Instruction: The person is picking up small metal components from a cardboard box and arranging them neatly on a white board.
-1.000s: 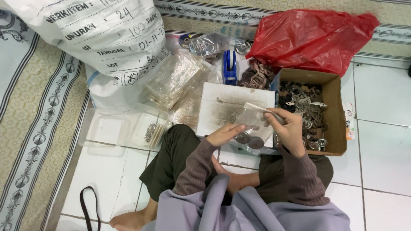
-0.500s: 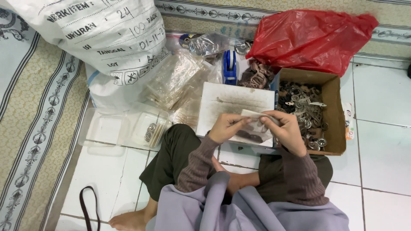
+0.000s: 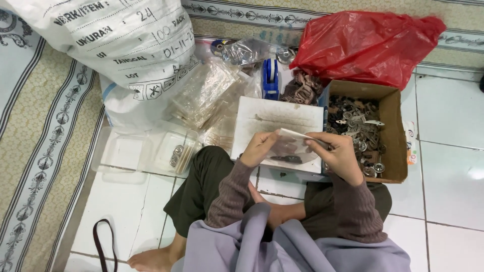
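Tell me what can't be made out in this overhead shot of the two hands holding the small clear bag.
- Head view: the dark pieces inside the clear bag are too small and blurred to identify.
- The left hand and right hand cover the bag's side edges.
- The red plastic bag is opaque; its contents are hidden.
- The white sack is cut off by the top edge.
- The metal parts in the cardboard box are too small to tell apart.

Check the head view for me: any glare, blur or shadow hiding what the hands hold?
Head view: even indoor light, sharp overall; a glare patch on the floor tile; the clear bag between left hand and right hand is see-through, its dark contents indistinct.
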